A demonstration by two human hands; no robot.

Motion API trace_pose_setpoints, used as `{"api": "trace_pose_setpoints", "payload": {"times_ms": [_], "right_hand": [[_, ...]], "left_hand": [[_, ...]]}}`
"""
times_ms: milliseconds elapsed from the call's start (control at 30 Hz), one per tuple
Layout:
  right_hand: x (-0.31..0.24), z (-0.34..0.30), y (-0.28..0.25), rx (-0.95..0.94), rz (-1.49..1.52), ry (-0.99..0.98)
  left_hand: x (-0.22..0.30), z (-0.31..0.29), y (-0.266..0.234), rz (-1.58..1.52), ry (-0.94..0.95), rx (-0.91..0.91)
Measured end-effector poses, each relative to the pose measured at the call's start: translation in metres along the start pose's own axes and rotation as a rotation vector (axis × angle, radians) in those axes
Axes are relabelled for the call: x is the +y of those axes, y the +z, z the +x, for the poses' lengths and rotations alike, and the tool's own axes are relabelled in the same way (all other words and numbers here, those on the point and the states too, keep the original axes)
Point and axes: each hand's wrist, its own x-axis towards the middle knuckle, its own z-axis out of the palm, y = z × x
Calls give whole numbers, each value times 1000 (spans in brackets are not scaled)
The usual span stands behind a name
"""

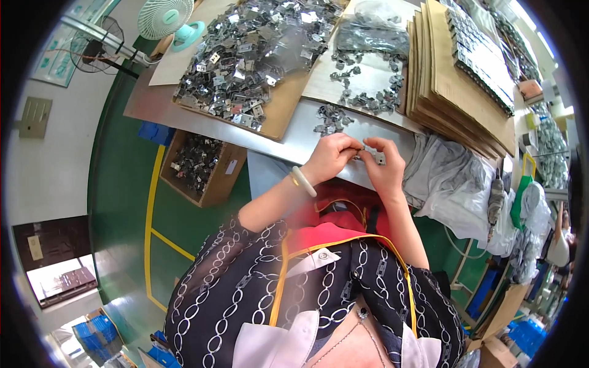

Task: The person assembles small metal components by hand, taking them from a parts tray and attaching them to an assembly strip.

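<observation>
Counter (304, 126) of bare grey metal slants across the upper part of the view, its near edge close to the person. On its right side stands a tall stack of cardboard sheets (435, 86), and on its left a broad pile of metal pieces (239, 67) covers a brown cardboard sheet (277, 127). Below the counter's near left edge, a cardboard box (226, 181) holds more such pieces. A pale cloth pile (454, 184) hangs over the edge to the right of the hands. At the far left stands a mint-green fan (164, 18). A clear plastic bag (374, 34) lies toward the back, between the pile and the stack. Just beyond the fingers, a small heap (332, 119) of grey pieces sits on the metal.

The left hand (331, 157) and right hand (385, 164) meet over the near edge. Each grip is pinched nearly closed, thumb against forefinger, on one small metal part (364, 147). The part lies between the two sets of fingertips, mostly covered by them. Its dark visible end points away from the person; too little shows to tell its long axis.
</observation>
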Motion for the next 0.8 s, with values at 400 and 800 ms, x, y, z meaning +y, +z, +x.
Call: {"api": "trace_pose_setpoints", "payload": {"times_ms": [400, 800], "right_hand": [[20, -8, -11, 31, 229, 378], [30, -15, -8, 44, 335, 387]], "left_hand": [[-63, 68, -124, 1082, 161, 494], [-85, 54, -166, 134, -176, 598]]}}
